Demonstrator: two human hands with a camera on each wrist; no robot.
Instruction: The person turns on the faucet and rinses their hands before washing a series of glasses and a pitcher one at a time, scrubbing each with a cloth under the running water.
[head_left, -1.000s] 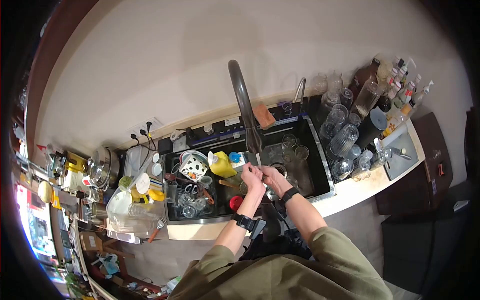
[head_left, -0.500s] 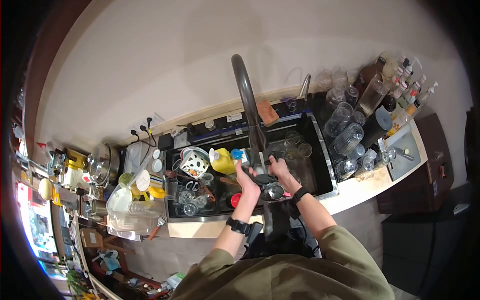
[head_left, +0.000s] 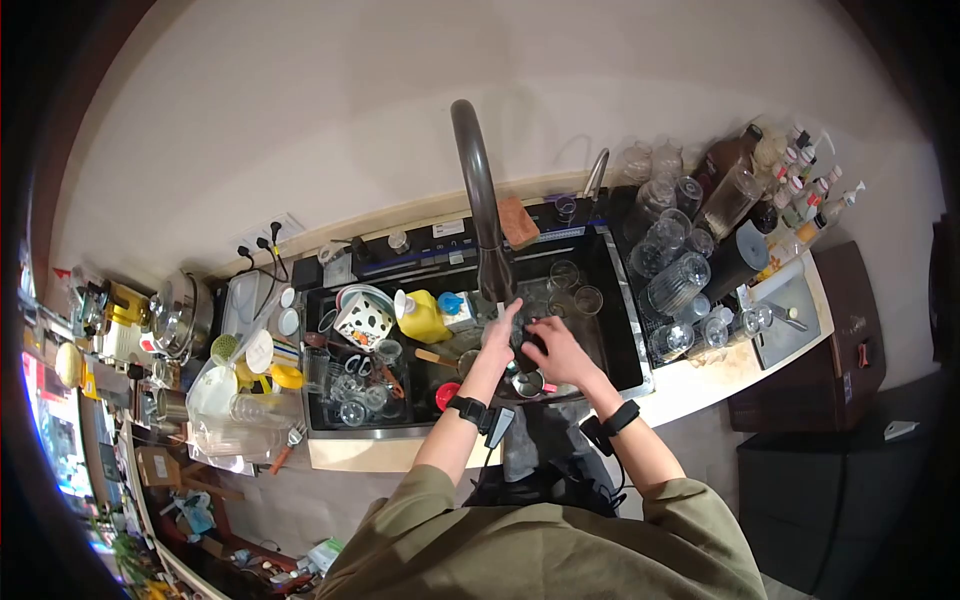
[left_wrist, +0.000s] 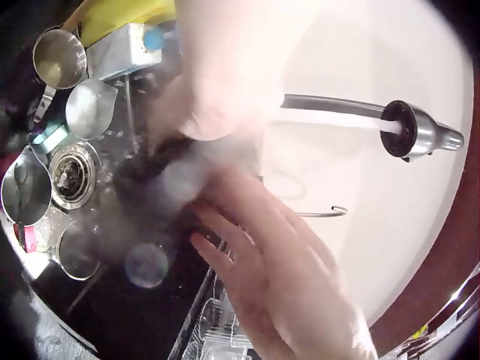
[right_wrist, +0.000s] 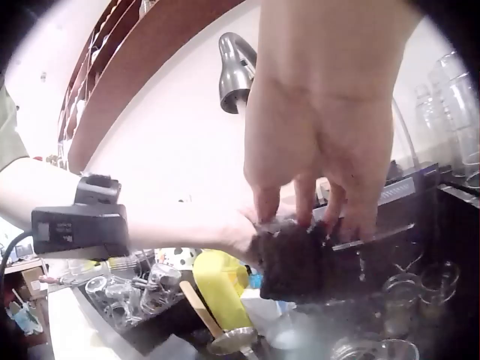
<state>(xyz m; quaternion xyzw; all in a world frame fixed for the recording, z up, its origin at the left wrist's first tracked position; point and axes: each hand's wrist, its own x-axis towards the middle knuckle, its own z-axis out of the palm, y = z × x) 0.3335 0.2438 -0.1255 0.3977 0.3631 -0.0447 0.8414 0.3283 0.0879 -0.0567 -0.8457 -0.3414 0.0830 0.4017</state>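
Below the tap's running water, my two hands are close together over the right part of the sink. Between them is a dark, crumpled wet cloth (right_wrist: 289, 259). My left hand (head_left: 497, 338) holds it from the left side, its fingers mostly hidden behind the cloth in the right wrist view. My right hand (head_left: 557, 355) comes from the right, fingertips pointing down and gripping the cloth's upper edge. The tap head (head_left: 495, 275) hangs just above. A metal pitcher (head_left: 527, 383) with a pink-marked handle stands near the sink's front edge, below my hands.
In the sink (head_left: 640, 345) are a yellow jug (head_left: 424, 318), a red lid (head_left: 447, 396), a wooden-handled strainer (left_wrist: 60, 60) and several glasses (head_left: 588, 299). Upturned glasses (head_left: 680, 282) and bottles crowd the right counter. An orange sponge (head_left: 518, 222) lies behind the tap.
My hands were together at the tap, then spread with the dark cloth between them, and are now close together again beneath the water. The head view has shifted, moving the scene slightly left.
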